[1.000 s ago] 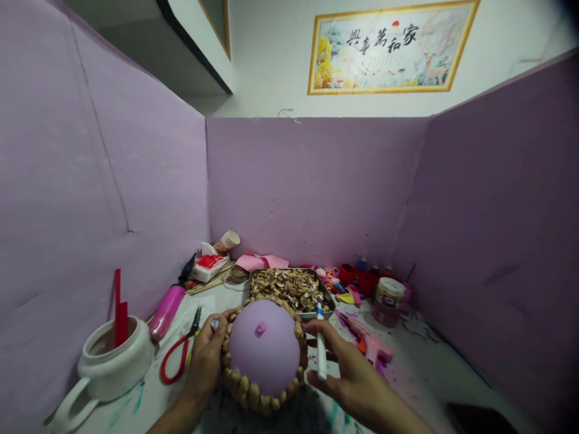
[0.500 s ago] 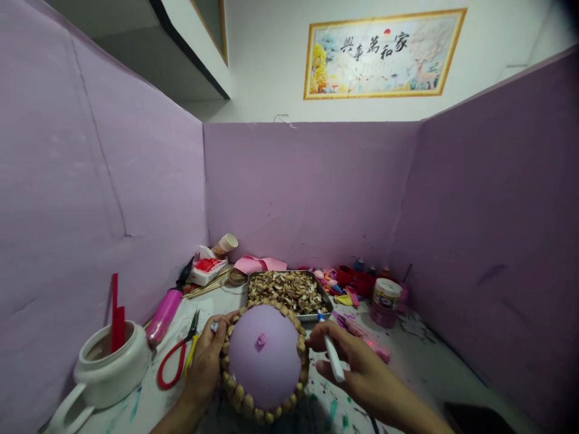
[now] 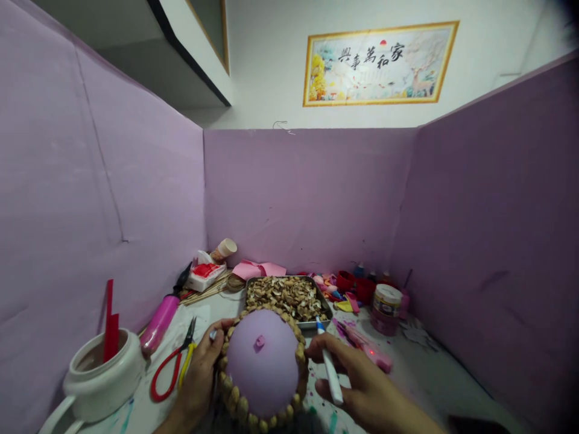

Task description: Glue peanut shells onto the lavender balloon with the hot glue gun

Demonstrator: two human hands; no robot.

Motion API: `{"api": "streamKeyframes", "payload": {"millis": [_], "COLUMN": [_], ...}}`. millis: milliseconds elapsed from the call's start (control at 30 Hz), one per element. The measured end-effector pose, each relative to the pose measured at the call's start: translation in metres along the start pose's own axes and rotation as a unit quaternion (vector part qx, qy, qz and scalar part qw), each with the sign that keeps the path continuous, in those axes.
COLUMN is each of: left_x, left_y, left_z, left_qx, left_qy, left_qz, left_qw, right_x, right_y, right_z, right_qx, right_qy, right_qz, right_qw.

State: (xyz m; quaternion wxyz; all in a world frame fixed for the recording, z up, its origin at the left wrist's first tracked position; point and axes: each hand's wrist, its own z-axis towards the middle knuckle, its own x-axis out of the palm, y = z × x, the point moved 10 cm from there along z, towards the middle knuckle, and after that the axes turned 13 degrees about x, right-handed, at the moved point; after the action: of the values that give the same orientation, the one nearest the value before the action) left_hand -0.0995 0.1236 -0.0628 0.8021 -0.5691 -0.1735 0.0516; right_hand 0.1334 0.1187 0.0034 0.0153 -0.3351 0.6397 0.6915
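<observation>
A lilac balloon (image 3: 263, 374) with its knotted end facing up sits in front of me, ringed by several rows of brown nutshells (image 3: 242, 405), likely pistachio. My left hand (image 3: 203, 367) is closed around the left side of this shell-covered balloon. A small pale thing shows at its fingers, too small to name. In my right hand (image 3: 348, 374) is a white pen-like tube (image 3: 332, 377) with a blue end, held between thumb and fingers. The tip of my right index finger touches or nearly touches the shells at the balloon's right edge.
Behind the balloon stands a metal tray (image 3: 326, 306) of loose shells. Scissors (image 3: 172, 367), a pink pump (image 3: 158, 325) and a white pot (image 3: 106, 386) lie left. A pink glue gun (image 3: 368, 349) and a jar (image 3: 386, 307) stand right. Purple walls (image 3: 307, 199) enclose the table.
The whole view has tilted slightly upward, so things sit a little lower in the picture. Both hands keep their hold on the balloon and the white tube.
</observation>
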Motion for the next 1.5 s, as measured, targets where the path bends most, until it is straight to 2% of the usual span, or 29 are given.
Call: {"api": "streamKeyframes", "payload": {"millis": [167, 400, 533, 633, 767, 900, 1067, 1200, 1333, 1500], "left_x": [-0.005, 0.0, 0.014, 0.03, 0.048, 0.055, 0.051, 0.047, 0.044, 0.045], "left_y": [0.002, -0.005, -0.008, -0.01, -0.007, 0.0, 0.015, 0.028, 0.03, 0.03], "left_z": [0.0, 0.001, 0.009, 0.021, 0.037, 0.048, 0.054, 0.054, 0.054, 0.052], "left_qx": [-0.008, 0.009, 0.016, 0.018, -0.002, -0.028, -0.061, -0.089, -0.09, -0.103], "left_qy": [-0.02, -0.028, 0.011, 0.06, 0.093, 0.101, 0.088, 0.071, 0.051, 0.053], "left_qz": [0.008, 0.017, 0.021, 0.032, 0.025, 0.024, 0.02, -0.007, -0.006, -0.001], "left_qw": [1.0, 0.999, 1.0, 0.998, 0.995, 0.994, 0.994, 0.993, 0.995, 0.993], "right_x": [-0.012, -0.064, -0.09, -0.099, -0.103, -0.105, -0.1, -0.089, -0.082, -0.076], "right_y": [0.006, 0.004, 0.004, 0.017, 0.041, 0.03, 0.016, 0.023, 0.031, 0.023], "right_z": [-0.001, -0.018, -0.022, -0.015, -0.006, -0.001, 0.008, 0.013, 0.012, 0.018], "right_qx": [0.003, -0.029, -0.039, -0.058, -0.098, -0.093, -0.069, -0.066, -0.092, -0.074], "right_qy": [-0.037, -0.2, -0.278, -0.297, -0.312, -0.329, -0.323, -0.283, -0.276, -0.279], "right_qz": [-0.003, 0.128, 0.233, 0.287, 0.246, 0.241, 0.227, 0.21, 0.158, 0.113], "right_qw": [0.999, 0.971, 0.931, 0.909, 0.912, 0.908, 0.916, 0.934, 0.944, 0.951]}}
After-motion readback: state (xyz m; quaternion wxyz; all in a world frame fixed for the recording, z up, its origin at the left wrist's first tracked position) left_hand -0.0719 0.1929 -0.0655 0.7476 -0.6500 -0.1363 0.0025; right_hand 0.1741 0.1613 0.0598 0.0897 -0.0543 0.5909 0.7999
